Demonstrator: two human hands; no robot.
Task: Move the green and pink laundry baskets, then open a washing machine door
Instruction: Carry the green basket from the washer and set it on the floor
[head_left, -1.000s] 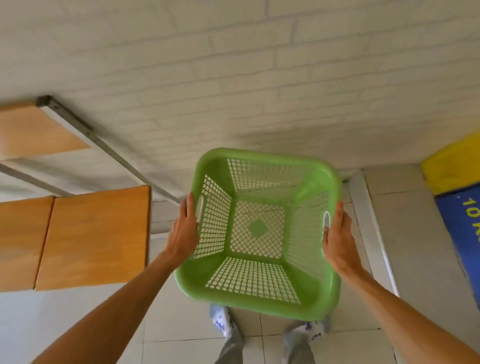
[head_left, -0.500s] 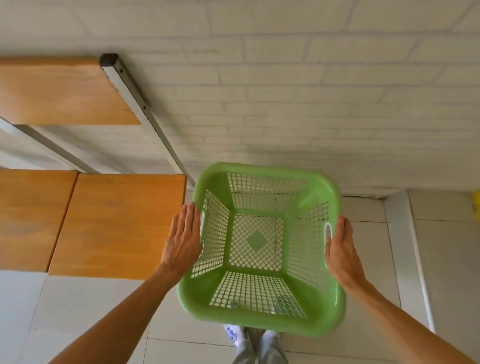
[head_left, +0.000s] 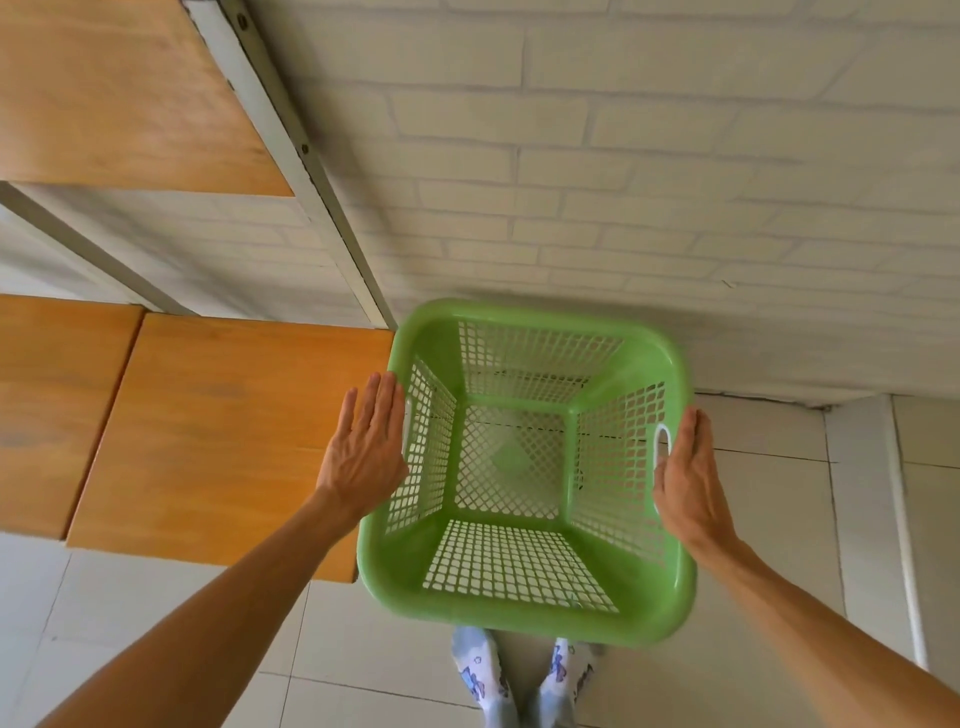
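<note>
2 bare hands flank a green laundry basket (head_left: 524, 467) in the head view, the only view given. The left hand (head_left: 366, 449) lies flat at the basket's left rim, its fingers (head_left: 376, 400) straight, spread slightly and not curled round anything; they are close to the rim beside the left handle slot, though whether they touch it is unclear. The right hand (head_left: 688, 480) is likewise flat, fingers extended along the right rim next to the white-edged handle slot, palm turned toward the basket. The basket is empty, upright, and sits low before a white brick wall (head_left: 623, 156), over the pale tiled floor (head_left: 779, 519); whether it rests on the tiles cannot be told. Its left side is just beside a wooden shelf board (head_left: 223, 426). 2 patterned socks (head_left: 478, 675) show below the basket's near rim.
</note>
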